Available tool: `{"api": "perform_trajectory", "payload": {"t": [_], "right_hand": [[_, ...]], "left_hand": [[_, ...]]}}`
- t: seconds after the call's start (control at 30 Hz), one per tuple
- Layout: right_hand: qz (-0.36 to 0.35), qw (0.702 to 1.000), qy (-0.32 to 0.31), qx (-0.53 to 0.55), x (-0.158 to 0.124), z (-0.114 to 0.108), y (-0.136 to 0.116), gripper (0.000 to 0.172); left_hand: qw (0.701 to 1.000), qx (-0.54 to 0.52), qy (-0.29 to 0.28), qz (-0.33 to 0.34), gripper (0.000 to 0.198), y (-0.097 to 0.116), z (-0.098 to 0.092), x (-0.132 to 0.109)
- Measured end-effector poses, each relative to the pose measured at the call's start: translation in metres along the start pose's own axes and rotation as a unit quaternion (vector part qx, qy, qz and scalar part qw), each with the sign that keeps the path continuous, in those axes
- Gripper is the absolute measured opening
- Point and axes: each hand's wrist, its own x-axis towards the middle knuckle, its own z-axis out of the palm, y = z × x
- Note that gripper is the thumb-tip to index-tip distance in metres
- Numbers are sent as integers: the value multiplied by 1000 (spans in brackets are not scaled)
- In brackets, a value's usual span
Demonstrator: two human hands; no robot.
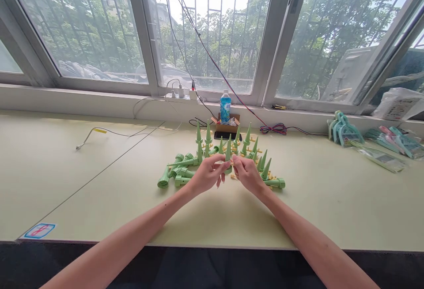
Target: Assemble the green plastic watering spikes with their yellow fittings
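My left hand (208,175) is closed around a green plant watering spike (228,151), held with its tip up above the table. Thumb and fingers of my right hand (247,173) pinch a small yellow valve (232,162) at the side of that spike; my fingertips hide most of it. Behind my hands several green spikes (247,135) stand upright, some with yellow pieces at their sides. Other green spikes (184,173) lie in a pile left of my left hand. One more spike (276,183) lies beside my right wrist, near loose yellow valves (271,176).
A small cardboard box (228,126) with a blue-labelled bottle (225,107) is behind the spikes, a black phone (228,135) before it. Cables (274,129) and a power strip (182,93) lie along the window sill. Teal plastic items (342,131) sit at the right.
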Motion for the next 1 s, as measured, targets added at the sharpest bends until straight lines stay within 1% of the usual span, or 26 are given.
{"api": "perform_trajectory", "payload": {"t": [0.23,0.53,0.67,0.77,0.87,0.93,1.0], "right_hand": [[-8,1000,-13,-20,-2,2,1,51],[-50,996,2,-77,-5,2,2,48],[-84,990,6,-117,-7,0,2,44],[-121,981,0,-153,-8,-2,1,40],[-158,970,-12,-183,-9,-4,-1,36],[-181,965,-13,-190,-8,-4,-1,35],[-201,961,-8,-192,-8,-4,-1,34]], "left_hand": [[1000,0,-10,-29,40,-1,-3,0],[995,-55,-18,-82,42,5,-4,0],[990,-100,-38,-91,41,3,-6,0],[975,-165,-71,-134,38,0,-9,0],[947,-237,-100,-191,36,-2,-12,1],[936,-266,-107,-204,35,-4,-14,2],[934,-274,-108,-203,33,-5,-14,2]]}}
